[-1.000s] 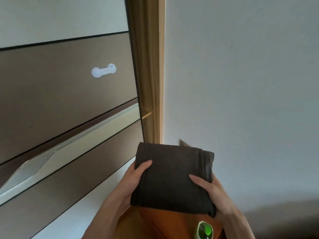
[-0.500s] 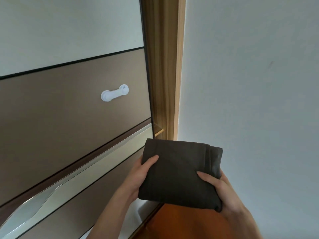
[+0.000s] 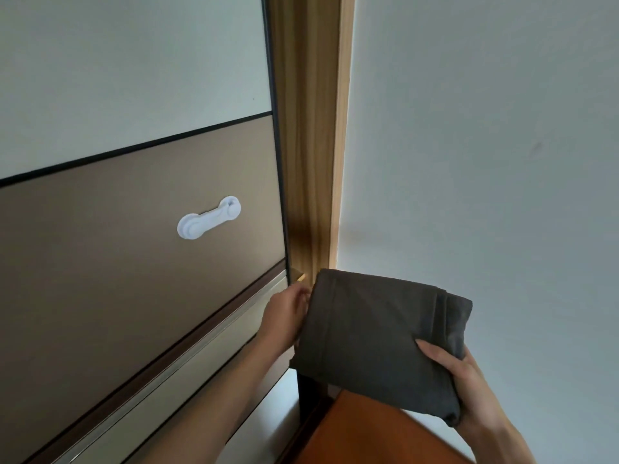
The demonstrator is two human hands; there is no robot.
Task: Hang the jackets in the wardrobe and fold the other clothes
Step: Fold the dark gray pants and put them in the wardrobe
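A folded dark grey garment [image 3: 375,339] is held up in front of the wardrobe's right edge. My right hand [image 3: 459,380] grips its lower right corner, thumb on top. My left hand [image 3: 284,319] is off the top of the garment and sits at its left edge, against the edge of the sliding wardrobe door [image 3: 134,262]. Its fingertips are hidden behind the cloth, so its grip is unclear. The door covers the wardrobe, leaving only a narrow gap by the wooden side frame [image 3: 308,162].
A white plastic latch [image 3: 209,218] is stuck on the door's brown panel. A long metal handle rail [image 3: 201,346] runs across the door below it. An orange-brown wooden surface [image 3: 368,437] lies under the garment. A plain white wall [image 3: 485,162] fills the right side.
My left thumb has come off the top of the garment and the hand has shifted left to the door edge. The right hand now carries the garment, raised slightly.
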